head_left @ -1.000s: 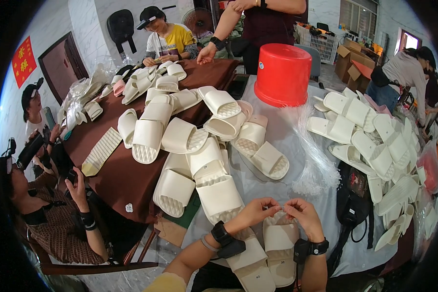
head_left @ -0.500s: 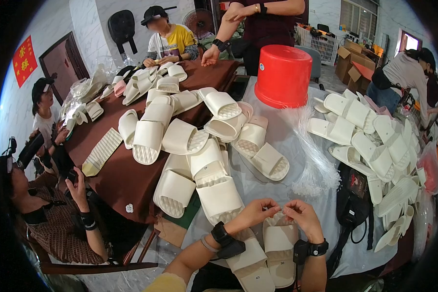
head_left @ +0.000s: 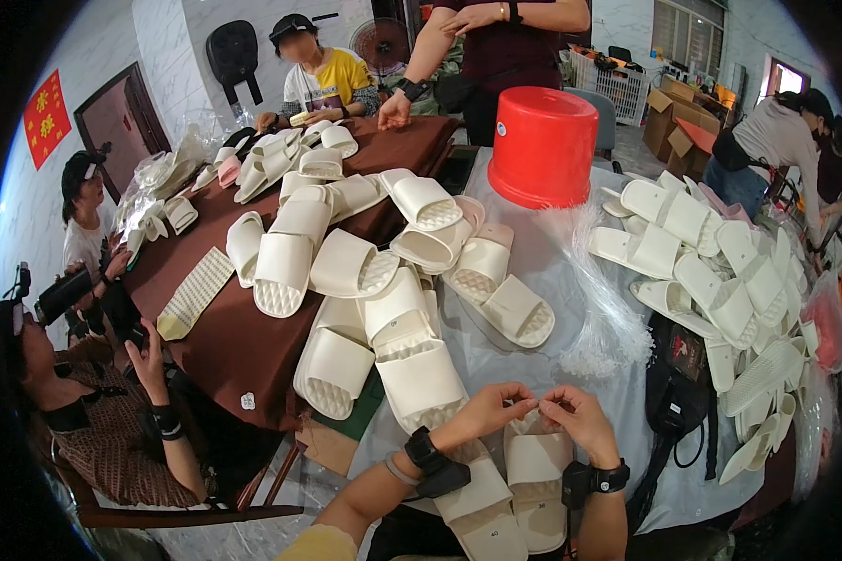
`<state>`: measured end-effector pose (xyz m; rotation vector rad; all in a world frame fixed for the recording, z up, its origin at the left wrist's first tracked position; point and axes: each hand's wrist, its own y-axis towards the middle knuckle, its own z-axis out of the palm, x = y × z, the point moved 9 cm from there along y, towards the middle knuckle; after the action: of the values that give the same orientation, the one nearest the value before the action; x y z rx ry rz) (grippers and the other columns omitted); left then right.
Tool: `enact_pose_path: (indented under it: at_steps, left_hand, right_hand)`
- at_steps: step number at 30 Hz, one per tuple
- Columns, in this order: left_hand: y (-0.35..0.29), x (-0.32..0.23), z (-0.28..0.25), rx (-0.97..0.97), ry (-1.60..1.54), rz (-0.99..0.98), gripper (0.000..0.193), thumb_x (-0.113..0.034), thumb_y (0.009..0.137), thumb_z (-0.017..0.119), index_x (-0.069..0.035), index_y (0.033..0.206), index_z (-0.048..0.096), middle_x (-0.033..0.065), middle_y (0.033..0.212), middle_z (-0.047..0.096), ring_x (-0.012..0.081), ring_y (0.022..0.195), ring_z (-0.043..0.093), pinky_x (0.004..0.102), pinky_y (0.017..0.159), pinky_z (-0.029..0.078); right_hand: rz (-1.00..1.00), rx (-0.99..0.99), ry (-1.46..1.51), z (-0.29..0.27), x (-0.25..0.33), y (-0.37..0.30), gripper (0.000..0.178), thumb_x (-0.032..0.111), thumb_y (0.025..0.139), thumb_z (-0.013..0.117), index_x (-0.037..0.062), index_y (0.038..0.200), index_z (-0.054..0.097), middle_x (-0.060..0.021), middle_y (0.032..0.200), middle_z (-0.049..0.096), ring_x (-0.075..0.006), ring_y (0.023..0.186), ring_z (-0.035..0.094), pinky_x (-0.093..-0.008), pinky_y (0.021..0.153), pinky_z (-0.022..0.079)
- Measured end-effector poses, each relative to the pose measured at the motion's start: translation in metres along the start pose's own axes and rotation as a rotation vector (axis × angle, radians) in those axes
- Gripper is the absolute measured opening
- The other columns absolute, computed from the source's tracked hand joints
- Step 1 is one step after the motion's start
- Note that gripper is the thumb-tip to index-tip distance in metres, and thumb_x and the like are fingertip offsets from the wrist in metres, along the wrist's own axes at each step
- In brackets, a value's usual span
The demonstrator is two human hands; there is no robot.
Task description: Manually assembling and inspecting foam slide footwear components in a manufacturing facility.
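My left hand and my right hand meet fingertip to fingertip, each in a pinch. Whatever lies between the fingers is too small to make out. Just below them two cream slide slippers rest side by side at the front edge, in front of my body. More cream slippers are heaped up to the left of my hands and away from me. Beyond my right hand a bundle of thin clear plastic strands is spread on the grey-covered table.
A red bucket stands at the far side. On the right lies a large pile of cream slippers, with a black bag beside it. Several people are around the brown table and behind it. A patterned insole lies there.
My hands stay almost in place, still pinched together. At the far table, the person in yellow has moved their hands apart, and a small pale thing shows at one of them.
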<state>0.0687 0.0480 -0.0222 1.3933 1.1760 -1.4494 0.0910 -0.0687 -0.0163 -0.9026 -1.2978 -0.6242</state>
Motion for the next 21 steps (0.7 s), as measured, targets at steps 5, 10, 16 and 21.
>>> enact_pose_path:
  at_steps: [5,10,16,21]
  left_hand:
    - [-0.001,-0.005,0.003,0.03,0.021,-0.021,0.021,-0.022,0.085,0.057,-0.002,0.092,0.058,-0.0013,0.076,0.056,0.0049,0.069,0.048,0.0197,0.061,0.04]
    - [0.002,0.007,0.004,0.033,-0.048,-0.016,0.02,-0.02,0.086,0.056,-0.001,0.093,0.057,-0.0019,0.077,0.056,0.0043,0.069,0.047,0.0188,0.061,0.039]
    - [0.002,0.002,0.001,0.011,-0.023,0.012,0.02,-0.02,0.086,0.055,-0.002,0.093,0.057,-0.0035,0.075,0.054,0.0035,0.068,0.045,0.0186,0.059,0.038]
    - [-0.001,-0.001,0.0,-0.015,-0.008,-0.03,0.021,-0.022,0.086,0.056,-0.002,0.092,0.057,-0.0027,0.074,0.054,0.0042,0.067,0.046,0.0189,0.059,0.038]
  right_hand:
    - [0.013,0.03,-0.045,0.002,-0.001,-0.001,0.018,0.016,0.083,0.057,-0.0008,0.09,0.053,-0.0033,0.078,0.058,-0.0082,0.064,0.055,-0.0201,0.058,0.045]
    - [0.001,-0.045,-0.045,-0.004,-0.002,-0.001,0.016,0.014,0.084,0.055,-0.0008,0.09,0.052,-0.0032,0.077,0.057,-0.0082,0.063,0.055,-0.0207,0.057,0.045]
    - [-0.007,-0.063,-0.034,-0.005,0.002,-0.001,0.017,0.014,0.083,0.056,-0.0006,0.09,0.052,-0.0031,0.076,0.057,-0.0077,0.063,0.054,-0.0207,0.056,0.044]
    - [-0.021,-0.069,-0.029,-0.005,0.004,-0.002,0.017,0.015,0.082,0.058,-0.0002,0.09,0.054,-0.0025,0.074,0.056,-0.0075,0.062,0.054,-0.0204,0.056,0.043]
